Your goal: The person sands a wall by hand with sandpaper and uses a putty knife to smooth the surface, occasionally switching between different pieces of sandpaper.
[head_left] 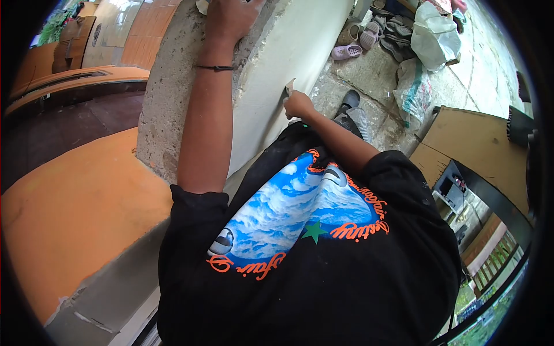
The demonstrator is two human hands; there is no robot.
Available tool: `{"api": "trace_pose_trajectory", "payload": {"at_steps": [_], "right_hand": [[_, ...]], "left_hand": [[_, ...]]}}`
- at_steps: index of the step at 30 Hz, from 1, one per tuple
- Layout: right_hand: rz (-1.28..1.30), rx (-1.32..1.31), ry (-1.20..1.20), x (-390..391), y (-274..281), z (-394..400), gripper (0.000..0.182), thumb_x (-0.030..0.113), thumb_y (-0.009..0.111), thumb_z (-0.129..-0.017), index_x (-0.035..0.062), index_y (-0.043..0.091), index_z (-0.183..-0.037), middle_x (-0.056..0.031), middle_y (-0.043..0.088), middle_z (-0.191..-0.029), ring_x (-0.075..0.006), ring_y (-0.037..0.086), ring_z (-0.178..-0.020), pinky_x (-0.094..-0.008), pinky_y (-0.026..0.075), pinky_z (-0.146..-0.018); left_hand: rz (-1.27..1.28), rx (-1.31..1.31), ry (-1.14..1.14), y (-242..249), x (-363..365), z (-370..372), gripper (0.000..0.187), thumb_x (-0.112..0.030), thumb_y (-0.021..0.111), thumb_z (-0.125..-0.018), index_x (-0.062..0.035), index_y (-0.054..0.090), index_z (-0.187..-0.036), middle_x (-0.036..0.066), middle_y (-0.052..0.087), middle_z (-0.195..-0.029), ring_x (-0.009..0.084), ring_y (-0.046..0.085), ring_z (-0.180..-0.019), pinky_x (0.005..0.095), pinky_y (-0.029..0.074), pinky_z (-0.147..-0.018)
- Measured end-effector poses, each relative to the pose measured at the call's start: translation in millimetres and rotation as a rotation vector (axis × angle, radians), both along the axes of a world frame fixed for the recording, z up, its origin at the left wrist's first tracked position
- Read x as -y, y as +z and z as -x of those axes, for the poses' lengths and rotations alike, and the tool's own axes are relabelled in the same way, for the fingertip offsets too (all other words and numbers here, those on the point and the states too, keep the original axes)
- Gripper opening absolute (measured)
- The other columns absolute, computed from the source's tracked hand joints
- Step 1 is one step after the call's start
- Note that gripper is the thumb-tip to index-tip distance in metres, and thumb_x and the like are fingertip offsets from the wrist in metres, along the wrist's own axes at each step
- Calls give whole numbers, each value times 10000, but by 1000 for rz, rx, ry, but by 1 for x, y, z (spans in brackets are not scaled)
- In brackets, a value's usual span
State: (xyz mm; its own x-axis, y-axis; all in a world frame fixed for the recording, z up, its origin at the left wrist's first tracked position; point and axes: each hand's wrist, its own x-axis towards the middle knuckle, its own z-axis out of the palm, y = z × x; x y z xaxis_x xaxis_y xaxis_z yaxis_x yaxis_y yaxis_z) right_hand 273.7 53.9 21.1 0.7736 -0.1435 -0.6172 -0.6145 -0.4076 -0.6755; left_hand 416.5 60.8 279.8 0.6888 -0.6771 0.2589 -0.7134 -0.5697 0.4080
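My right hand (299, 105) is closed on a small bent sheet that looks like sandpaper (289, 87). It is against the smooth white side face of a low wall (262, 95). My left hand (232, 20) is at the top edge of the view, over the rough grey concrete top (164, 95) of that wall. Its fingers are mostly cut off by the frame, so whether they hold anything is hidden. A thin black band (215, 68) circles the left wrist.
Shoes and a lilac clog (347, 52) lie on the concrete floor beyond the wall. Near them stand a white plastic bag (434, 37) and a woven sack (413, 92). A brown cabinet (470, 138) is at right. An orange painted ledge (86, 207) runs along the left.
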Motion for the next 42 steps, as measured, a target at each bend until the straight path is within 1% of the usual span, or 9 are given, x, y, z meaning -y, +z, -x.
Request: {"api": "trace_pose_trajectory", "payload": {"at_steps": [9,13,15,19,23,28,32,34,42], "right_hand": [[75,96,-239,-25,15,11,372,233,515,-787,-118,624,-844,-246,653,-814,-369,652,-786,-414,520,-738],[-509,-61,-274,-35,36,10,353,163,646,-707,-85,629,-958,-220,657,-916,-371,654,-788,-408,521,-738],[-106,73,-20,-38,24,13,362,122,633,-710,-105,607,-990,-211,667,-846,-311,669,-779,-376,528,-696],[-138,96,649,-17,-15,4,309,108,543,-772,-131,602,-958,-201,672,-768,-273,679,-761,-367,533,-662],[-855,-213,-264,-16,11,9,216,39,467,-790,-24,674,-808,-132,689,-743,-234,676,-649,-325,503,-542],[-544,-92,-5,-20,-34,-5,63,23,654,-656,-37,655,-637,-130,650,-624,-189,636,-546,-318,481,-486],[-685,-59,-342,-17,-19,9,72,49,694,-595,-9,652,-584,-136,630,-586,-197,608,-502,-314,479,-489],[-291,23,-98,-18,-38,6,118,75,669,-622,-30,641,-576,-137,635,-588,-219,615,-502,-309,489,-507],[-458,256,-522,0,59,17,292,114,472,-796,-89,559,-986,-174,642,-627,-284,655,-625,-389,512,-639]], "left_hand": [[82,70,-87,-6,4,2,347,-187,601,-871,60,589,-1114,215,607,-1132,308,574,-1071,343,422,-940],[53,2,-137,-3,13,9,309,-152,588,-878,73,600,-1089,216,595,-1163,295,555,-1118,342,405,-958],[33,65,-221,-7,25,14,300,-141,584,-880,75,600,-1088,216,587,-1179,290,545,-1135,341,395,-970],[-8,67,-279,-13,32,21,328,-132,579,-889,75,570,-1143,210,542,-1251,279,497,-1198,342,344,-1021],[-63,29,-268,-9,31,9,424,-206,603,-881,65,535,-1200,214,509,-1289,282,459,-1236,363,301,-1059],[-60,93,-334,-11,26,3,455,-258,619,-864,44,546,-1196,224,498,-1292,316,446,-1245,400,278,-1079],[-48,59,-335,-5,23,5,504,-270,671,-818,25,546,-1206,216,495,-1297,323,426,-1259,414,280,-1078],[-34,80,-345,-5,20,3,542,-265,695,-789,18,536,-1223,202,488,-1311,316,414,-1271,410,282,-1079],[-55,64,-326,0,19,4,527,-248,679,-787,2,538,-1229,188,444,-1358,311,380,-1295,400,280,-1084]]}}
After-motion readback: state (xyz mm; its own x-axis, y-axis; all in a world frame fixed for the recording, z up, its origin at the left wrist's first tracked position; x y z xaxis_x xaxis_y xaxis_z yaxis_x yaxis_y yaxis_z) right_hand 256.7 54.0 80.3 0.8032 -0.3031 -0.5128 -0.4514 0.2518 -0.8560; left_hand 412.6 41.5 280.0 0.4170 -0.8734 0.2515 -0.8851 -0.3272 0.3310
